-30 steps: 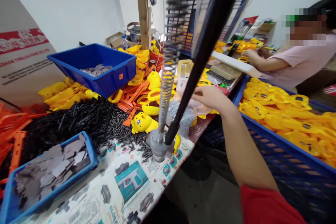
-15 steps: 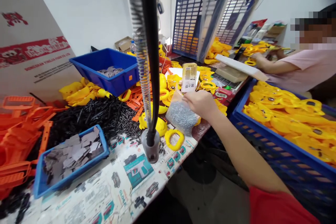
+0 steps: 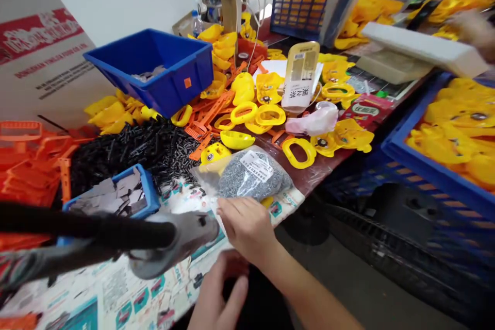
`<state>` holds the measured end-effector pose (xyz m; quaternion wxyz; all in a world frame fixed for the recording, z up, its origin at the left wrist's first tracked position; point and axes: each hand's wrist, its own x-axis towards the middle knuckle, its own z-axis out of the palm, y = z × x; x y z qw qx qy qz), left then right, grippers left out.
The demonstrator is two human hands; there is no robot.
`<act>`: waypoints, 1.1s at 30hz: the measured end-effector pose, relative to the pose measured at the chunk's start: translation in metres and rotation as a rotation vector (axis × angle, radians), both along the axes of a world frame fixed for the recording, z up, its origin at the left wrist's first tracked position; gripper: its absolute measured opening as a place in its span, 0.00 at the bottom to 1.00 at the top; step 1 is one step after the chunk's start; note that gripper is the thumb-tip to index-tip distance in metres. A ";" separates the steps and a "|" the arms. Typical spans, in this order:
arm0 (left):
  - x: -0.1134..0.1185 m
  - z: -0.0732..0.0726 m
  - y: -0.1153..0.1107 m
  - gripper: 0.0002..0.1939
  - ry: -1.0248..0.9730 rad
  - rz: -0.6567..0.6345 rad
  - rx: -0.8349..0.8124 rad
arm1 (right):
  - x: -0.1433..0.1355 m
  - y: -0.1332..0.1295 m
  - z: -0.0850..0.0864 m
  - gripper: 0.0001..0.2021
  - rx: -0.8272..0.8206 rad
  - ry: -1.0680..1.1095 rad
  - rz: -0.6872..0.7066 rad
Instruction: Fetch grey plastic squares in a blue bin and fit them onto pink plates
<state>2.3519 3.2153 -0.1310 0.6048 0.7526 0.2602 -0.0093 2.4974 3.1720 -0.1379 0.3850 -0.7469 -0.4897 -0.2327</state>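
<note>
My right hand is closed on the near end of a clear plastic bag full of small grey metal pieces with a white label. The bag lies on the table's front part, beside a yellow duck-like part. Just below and left of it is my left hand, its fingers curled and thumb apart, with nothing between them. A grey and black tool on a hanging arm reaches in from the left, close to both hands.
A small blue tray of grey plates, black pins and orange parts lie left. Behind stands a blue bin. A bottle stands beyond the bag; a blue crate is right. Another person's blurred hand shows far right.
The bag has come nearer and left with my right hand, and now lies flatter. My left hand has come into view. The hanging tool has swung from upright to leftward; the view has shifted.
</note>
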 end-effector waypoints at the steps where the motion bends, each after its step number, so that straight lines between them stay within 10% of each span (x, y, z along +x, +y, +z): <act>1: 0.013 -0.003 -0.004 0.19 -0.048 0.088 -0.035 | 0.003 -0.011 0.001 0.10 0.071 0.046 0.048; 5: 0.055 -0.009 -0.013 0.23 -0.268 0.472 -0.131 | 0.034 -0.047 -0.009 0.16 0.295 0.127 -0.124; 10: 0.083 -0.009 0.018 0.26 -0.290 0.795 0.032 | 0.061 -0.044 -0.040 0.27 0.017 0.160 -0.234; 15: 0.103 -0.007 0.044 0.27 -0.225 0.653 -0.027 | 0.052 -0.044 -0.057 0.25 -0.059 0.114 -0.228; 33: 0.105 -0.022 0.052 0.12 -0.175 0.784 -0.057 | 0.046 -0.064 -0.073 0.17 0.156 0.050 -0.205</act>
